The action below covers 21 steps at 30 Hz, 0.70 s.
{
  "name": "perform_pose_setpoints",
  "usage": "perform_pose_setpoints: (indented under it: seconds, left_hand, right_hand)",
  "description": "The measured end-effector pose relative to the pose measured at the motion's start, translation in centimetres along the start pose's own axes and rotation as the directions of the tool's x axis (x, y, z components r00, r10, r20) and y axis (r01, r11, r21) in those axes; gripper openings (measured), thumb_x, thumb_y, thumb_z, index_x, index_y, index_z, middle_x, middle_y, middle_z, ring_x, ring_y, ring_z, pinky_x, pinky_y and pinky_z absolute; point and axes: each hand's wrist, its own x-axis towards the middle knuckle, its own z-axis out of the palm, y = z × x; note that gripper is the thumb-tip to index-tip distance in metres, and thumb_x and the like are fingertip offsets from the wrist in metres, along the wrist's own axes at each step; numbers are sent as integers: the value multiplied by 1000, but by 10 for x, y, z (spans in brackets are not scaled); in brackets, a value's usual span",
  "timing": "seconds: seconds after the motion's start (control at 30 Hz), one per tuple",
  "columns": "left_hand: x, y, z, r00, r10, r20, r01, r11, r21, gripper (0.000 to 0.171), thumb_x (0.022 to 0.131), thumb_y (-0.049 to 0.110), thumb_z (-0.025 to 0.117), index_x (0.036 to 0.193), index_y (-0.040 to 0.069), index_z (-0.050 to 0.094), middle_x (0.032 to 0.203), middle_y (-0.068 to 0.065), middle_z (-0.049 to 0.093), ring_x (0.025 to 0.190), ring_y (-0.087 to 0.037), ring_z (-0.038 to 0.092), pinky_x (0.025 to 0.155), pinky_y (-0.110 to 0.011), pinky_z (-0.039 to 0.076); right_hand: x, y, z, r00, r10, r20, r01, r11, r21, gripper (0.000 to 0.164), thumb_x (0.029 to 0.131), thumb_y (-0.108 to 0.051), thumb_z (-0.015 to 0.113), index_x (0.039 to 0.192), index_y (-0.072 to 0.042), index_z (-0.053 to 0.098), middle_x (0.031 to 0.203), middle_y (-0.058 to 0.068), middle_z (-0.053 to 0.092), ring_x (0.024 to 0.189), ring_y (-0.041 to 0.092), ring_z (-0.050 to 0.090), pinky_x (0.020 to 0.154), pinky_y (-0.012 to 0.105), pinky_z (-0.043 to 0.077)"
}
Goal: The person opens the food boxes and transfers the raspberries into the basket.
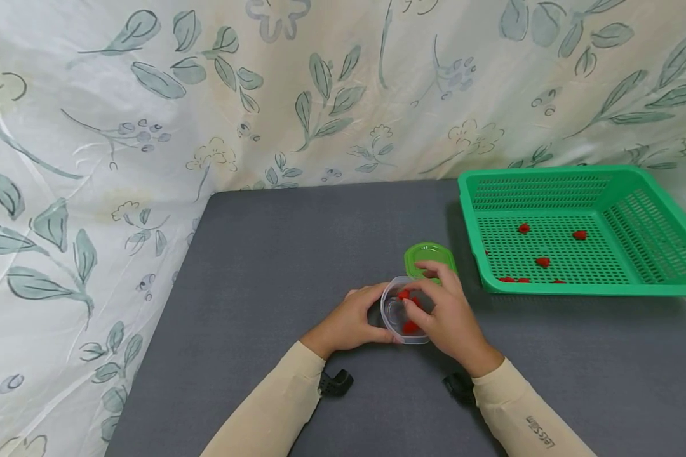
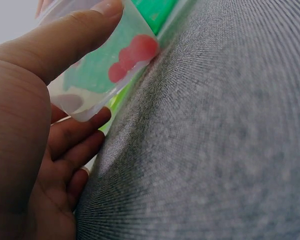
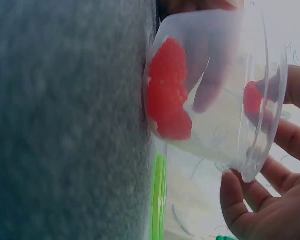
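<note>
A clear plastic container [image 1: 386, 315] stands on the grey tabletop, tilting slightly in the wrist views. My left hand [image 1: 351, 322] grips its left side, thumb toward me and the other fingers round the far side. Over the container's mouth is my right hand [image 1: 451, 320], whose thumb and index finger pinch a raspberry [image 3: 251, 98] just inside the rim. Several raspberries [image 3: 170, 92] lie at the container's bottom. They show through the wall in the left wrist view too. A green lid [image 1: 425, 254] lies right behind the container, partly covered by my right fingers.
To the right stands a large green basket [image 1: 583, 290] with mesh walls, holding several loose raspberries [image 1: 543, 261]; its near wall hides part of its floor. Behind the grey table [image 1: 297, 254] hangs a leaf-patterned cloth [image 1: 331, 95], which also runs down the left side.
</note>
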Motion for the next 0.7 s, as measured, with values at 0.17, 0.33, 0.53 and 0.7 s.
perform_pose_setpoints:
  seconds: [0.17,0.33,0.53,0.7]
  left_hand:
    - [0,0,0,1000,0,-2,0,1000,-6,85,71,53,79,144,34,39,134,19,48,119,-5,48,98,-40,28]
    - [0,-1,1,1000,-1,2,1,1000,-11,84,73,51,79,144,33,39,135,12,51,119,-7,48,98,-40,28]
    - [0,-1,1,1000,0,1,0,1000,-6,85,73,53,78,144,29,40,135,13,50,120,-4,46,100,-41,28]
    - [0,-2,2,1000,-2,1,2,1000,5,86,72,55,78,145,32,38,137,18,47,122,-1,43,101,-40,27]
  right_hand:
    - [1,2,-6,1000,-12,-27,12,1000,-18,14,81,-18,70,94,-13,71,132,9,47,111,27,44,85,42,39]
    - [2,3,-11,997,-25,-69,23,999,-25,16,81,-18,70,94,-10,71,131,9,48,110,28,44,84,42,39]
    - [4,4,-18,990,-36,-135,33,999,-25,16,79,-16,70,93,-8,71,129,10,50,110,29,46,85,42,38]
    - [5,4,-24,975,-43,-219,41,999,-13,17,77,-13,70,93,-6,71,127,12,52,110,31,49,84,36,41]
